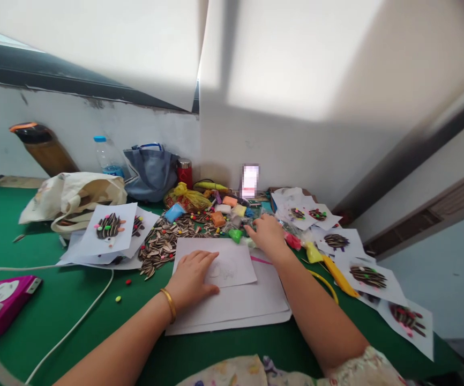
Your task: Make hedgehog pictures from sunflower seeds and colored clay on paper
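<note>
My left hand (195,276) lies with fingers spread on a small white sheet (236,271) that carries a faint pencil drawing. Larger white sheets (252,308) lie beneath it. My right hand (270,234) reaches over the far right corner of the paper, fingers apart and slightly bent, among small bags of coloured clay. Close to its fingertips is a green clay lump (235,235); pink clay (293,241) and yellow clay (313,252) lie to its right. I see nothing held in it, though its underside is hidden. Striped sunflower seeds (162,241) are heaped left of the paper.
Seed-decorated pictures lie in a left stack (113,236) and along the right edge (368,273). Behind are a cloth bag (83,195), blue bag (149,171), red flask (184,172), bottles and a lit phone (249,181). A white cable (75,327) and magenta box (9,305) lie left.
</note>
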The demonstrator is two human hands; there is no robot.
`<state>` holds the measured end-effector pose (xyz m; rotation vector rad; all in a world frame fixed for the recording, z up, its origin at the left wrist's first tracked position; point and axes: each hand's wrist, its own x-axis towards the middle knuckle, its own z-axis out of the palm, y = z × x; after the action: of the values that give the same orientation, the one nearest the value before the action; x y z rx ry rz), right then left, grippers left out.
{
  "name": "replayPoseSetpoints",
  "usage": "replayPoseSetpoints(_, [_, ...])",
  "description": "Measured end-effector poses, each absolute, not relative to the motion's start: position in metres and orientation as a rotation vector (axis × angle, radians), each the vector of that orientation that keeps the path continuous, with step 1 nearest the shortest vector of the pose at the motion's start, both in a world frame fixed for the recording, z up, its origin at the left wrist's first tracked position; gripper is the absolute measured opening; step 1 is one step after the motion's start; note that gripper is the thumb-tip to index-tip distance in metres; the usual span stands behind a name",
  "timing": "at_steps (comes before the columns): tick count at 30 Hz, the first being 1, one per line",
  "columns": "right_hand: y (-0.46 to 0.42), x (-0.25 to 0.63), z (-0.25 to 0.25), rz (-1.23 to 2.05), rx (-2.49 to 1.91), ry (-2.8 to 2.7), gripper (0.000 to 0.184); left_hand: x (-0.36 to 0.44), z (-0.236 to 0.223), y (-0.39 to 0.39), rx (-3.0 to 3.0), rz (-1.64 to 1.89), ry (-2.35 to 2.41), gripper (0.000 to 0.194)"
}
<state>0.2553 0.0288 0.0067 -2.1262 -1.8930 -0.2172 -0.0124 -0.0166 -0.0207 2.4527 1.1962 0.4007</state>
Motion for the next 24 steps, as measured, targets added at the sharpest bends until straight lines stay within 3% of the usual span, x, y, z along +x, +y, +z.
replayPoseSetpoints(8, [0.051,0.254,0.010,-0.203,-2.197,-1.829,0.026,-0.015,-0.022,-0.017,2.431,0.416,1.181,0.086])
replayPoseSetpoints(11, [0.029,0.248,0.021,-0.132,-1.842,-1.758,0.023,-0.016,-0.023,-0.016,2.431,0.420,1.170,0.084])
replayPoseSetpoints(15, [-0.016,0.223,0.020,0.219,-1.429,-1.885,0.023,-0.016,-0.021,-0.016,2.454,0.461,1.147,0.081])
replayPoseSetpoints(21, [-0.055,0.194,-0.009,0.275,-1.336,-1.829,0.021,-0.011,-0.006,-0.024,2.245,0.934,1.207,0.034])
replayPoseSetpoints(24, [-0.058,0.188,-0.015,0.279,-1.279,-1.862,0.021,-0.006,-0.002,-0.030,2.065,1.006,1.204,0.020])
